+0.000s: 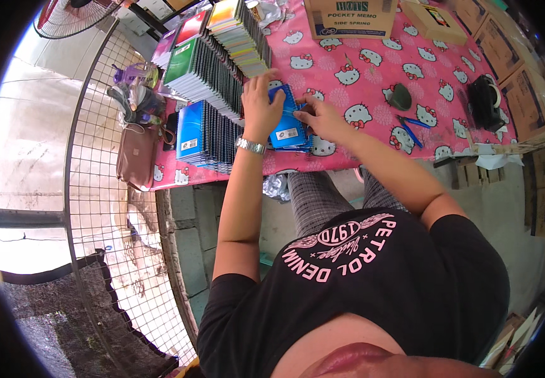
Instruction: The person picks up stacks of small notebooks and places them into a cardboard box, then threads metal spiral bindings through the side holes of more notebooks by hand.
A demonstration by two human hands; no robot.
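A small pile of blue spiral notebooks (288,125) lies on the pink table near its front edge, slightly uneven. Along the pile's upper left side is my left hand (260,106), its fingers stretched forward and its thumb against the top cover. My right hand (320,118) is at the right edge, bent fingers and thumb gripping the top notebook there. A long row of blue spiral notebooks (204,137) stands to the left of my left wrist. Behind it are rows of green notebooks (203,72) and yellow-orange notebooks (238,38).
Blue-handled pliers (412,128) and a dark green rounded object (400,97) lie to the right, with a black tape dispenser (485,104) beyond. Cardboard boxes (351,17) stand at the back and right. A brown bag (136,155) hangs at the left edge beside wire mesh (105,101).
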